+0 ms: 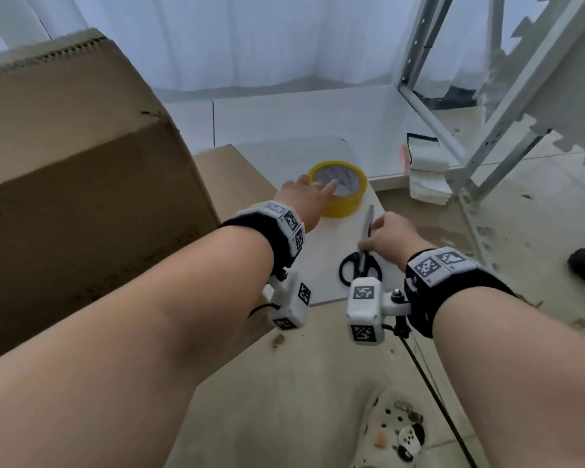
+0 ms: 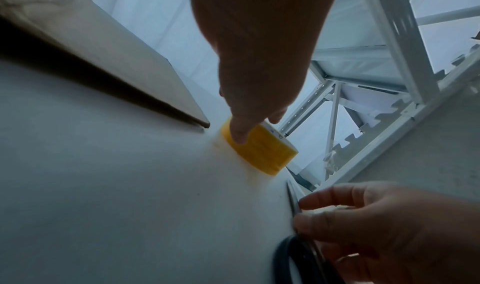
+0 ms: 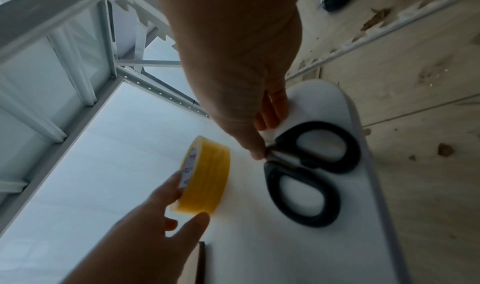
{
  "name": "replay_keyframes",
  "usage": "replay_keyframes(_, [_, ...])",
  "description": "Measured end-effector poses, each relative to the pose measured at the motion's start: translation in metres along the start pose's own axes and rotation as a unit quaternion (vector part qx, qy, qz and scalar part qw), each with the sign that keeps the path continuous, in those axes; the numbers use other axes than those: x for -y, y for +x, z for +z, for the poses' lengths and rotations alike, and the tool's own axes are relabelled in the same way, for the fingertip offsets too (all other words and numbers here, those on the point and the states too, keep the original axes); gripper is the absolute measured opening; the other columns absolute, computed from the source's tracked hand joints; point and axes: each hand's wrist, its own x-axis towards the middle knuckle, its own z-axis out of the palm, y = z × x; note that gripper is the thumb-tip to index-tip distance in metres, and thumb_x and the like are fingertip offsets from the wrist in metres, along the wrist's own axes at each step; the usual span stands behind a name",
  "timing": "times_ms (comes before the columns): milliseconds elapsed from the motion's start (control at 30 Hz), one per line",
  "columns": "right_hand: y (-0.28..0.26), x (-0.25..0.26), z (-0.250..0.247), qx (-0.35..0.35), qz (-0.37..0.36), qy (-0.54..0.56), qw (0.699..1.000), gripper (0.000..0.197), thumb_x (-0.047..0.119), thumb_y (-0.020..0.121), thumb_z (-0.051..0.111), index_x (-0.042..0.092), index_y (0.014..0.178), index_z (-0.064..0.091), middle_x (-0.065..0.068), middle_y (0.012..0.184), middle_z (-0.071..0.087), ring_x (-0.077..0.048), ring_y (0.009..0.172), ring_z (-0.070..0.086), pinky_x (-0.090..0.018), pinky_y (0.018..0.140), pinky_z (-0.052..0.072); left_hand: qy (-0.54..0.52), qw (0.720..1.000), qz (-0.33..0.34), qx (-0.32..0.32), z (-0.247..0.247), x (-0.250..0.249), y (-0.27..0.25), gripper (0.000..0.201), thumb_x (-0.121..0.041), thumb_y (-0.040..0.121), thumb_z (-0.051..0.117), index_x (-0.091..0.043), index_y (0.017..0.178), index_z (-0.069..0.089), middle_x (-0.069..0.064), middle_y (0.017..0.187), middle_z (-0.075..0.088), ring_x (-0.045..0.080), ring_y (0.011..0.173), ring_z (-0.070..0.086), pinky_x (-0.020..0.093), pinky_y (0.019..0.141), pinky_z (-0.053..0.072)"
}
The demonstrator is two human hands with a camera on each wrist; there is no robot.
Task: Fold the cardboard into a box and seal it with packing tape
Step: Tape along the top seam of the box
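With the cardboard box [image 1: 81, 163] standing at the white board's [image 1: 321, 265] left edge, the left hand [image 1: 304, 197] clasps the yellow tape roll [image 1: 343, 194] mid-board and should lift squarely, while the right hand [image 1: 390, 236] pinches the scissors [image 1: 362, 261] near their pivot.

The box [image 1: 65, 170] is running off the head view's left edge. The right hand [image 1: 390, 236] is covering the scissors' [image 1: 360, 265] pivot; the left hand [image 1: 304, 197] is hiding part of the tape [image 1: 343, 194].
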Motion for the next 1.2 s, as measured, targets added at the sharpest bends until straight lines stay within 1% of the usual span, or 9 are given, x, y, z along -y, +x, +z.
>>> replay_keyframes(100, [0.011,0.006,0.003,-0.005,-0.003,-0.023,1.000,0.024,0.016,0.082,0.071,0.000,0.098,0.063,-0.011,0.089,0.062,-0.027,0.089,0.058,-0.027,0.073,0.042,0.034,0.999,0.013,-0.020,0.001,-0.001,0.004,0.047,-0.006,0.092,0.047,-0.016,0.138,0.040,0.007,0.141,0.039,0.030,0.128,0.034,0.039,0.098,0.034])
replay_keyframes(200, [0.014,0.007,0.007,-0.011,-0.013,-0.037,0.999,0.035,0.014,0.086,0.067,0.000,0.117,0.059,-0.017,0.118,0.062,-0.031,0.111,0.056,-0.031,0.088,0.043,0.004,0.997,0.007,-0.071,0.002,0.004,-0.001,0.035,-0.012,0.094,0.045,-0.019,0.128,0.049,0.003,0.132,0.047,0.027,0.126,0.032,0.039,0.100,0.025])
replay_keyframes(300, [0.014,0.007,0.003,-0.052,-0.016,0.108,0.993,0.048,0.015,0.090,0.052,0.005,0.137,0.043,-0.017,0.132,0.048,-0.029,0.114,0.051,-0.037,0.096,0.043,-0.165,0.983,-0.013,-0.075,-0.008,0.013,-0.019,0.029,-0.027,0.097,0.043,-0.015,0.124,0.048,0.008,0.123,0.055,0.030,0.123,0.039,0.039,0.104,0.023])
replay_keyframes(367, [0.008,0.019,-0.009,-0.096,-0.048,0.252,0.962,0.050,0.021,0.092,0.040,0.011,0.141,0.039,-0.009,0.130,0.046,-0.022,0.107,0.047,-0.038,0.096,0.039,-0.285,0.957,-0.005,-0.048,-0.020,0.015,-0.044,0.034,-0.030,0.099,0.043,-0.011,0.126,0.046,0.010,0.118,0.057,0.030,0.114,0.049,0.035,0.097,0.034])
replay_keyframes(467, [-0.010,0.050,-0.028,-0.052,-0.061,0.400,0.913,0.038,0.036,0.099,0.036,0.015,0.127,0.051,0.002,0.119,0.050,-0.016,0.111,0.048,-0.038,0.104,0.035,-0.360,0.931,-0.004,-0.056,-0.037,0.013,-0.088,0.031,-0.029,0.100,0.041,-0.008,0.121,0.050,0.008,0.114,0.058,0.022,0.100,0.055,0.029,0.083,0.038])
replay_keyframes(600, [-0.058,0.091,-0.032,0.113,-0.092,0.331,0.932,0.050,0.049,0.100,0.033,0.009,0.110,0.061,-0.005,0.111,0.062,-0.021,0.105,0.057,-0.040,0.094,0.048,-0.413,0.908,-0.035,-0.058,-0.051,0.017,-0.148,0.030,-0.032,0.100,0.040,-0.011,0.118,0.051,0.004,0.109,0.058,0.018,0.096,0.056,0.028,0.080,0.042])
replay_keyframes(767, [-0.124,0.137,-0.032,0.096,-0.164,0.272,0.943,0.033,0.032,0.101,0.038,0.007,0.092,0.059,-0.008,0.094,0.061,-0.024,0.091,0.059,-0.041,0.090,0.050,-0.421,0.898,-0.066,-0.108,-0.069,0.034,-0.222,0.018,-0.034,0.099,0.042,-0.017,0.098,0.051,-0.007,0.084,0.054,0.004,0.074,0.051,0.016,0.061,0.038])
replay_keyframes(867, [-0.158,0.157,-0.021,0.112,-0.194,0.257,0.940,0.030,0.026,0.099,0.042,0.008,0.084,0.060,-0.007,0.087,0.062,-0.021,0.082,0.059,-0.037,0.084,0.051,-0.446,0.876,-0.120,-0.136,-0.075,0.047,-0.258,0.031,-0.036,0.099,0.042,-0.010,0.105,0.058,-0.001,0.086,0.058,0.010,0.073,0.052,0.020,0.058,0.040])
replay_keyframes(1200, [-0.195,0.199,0.018,0.127,-0.269,0.226,0.927,0.023,0.011,0.094,0.053,-0.006,0.098,0.068,-0.009,0.078,0.063,-0.011,0.063,0.057,-0.015,0.055,0.049,-0.460,0.858,-0.196,-0.115,-0.045,0.087,-0.304,0.035,-0.041,0.098,0.042,-0.012,0.101,0.062,0.003,0.091,0.062,0.015,0.080,0.058,0.027,0.068,0.046])
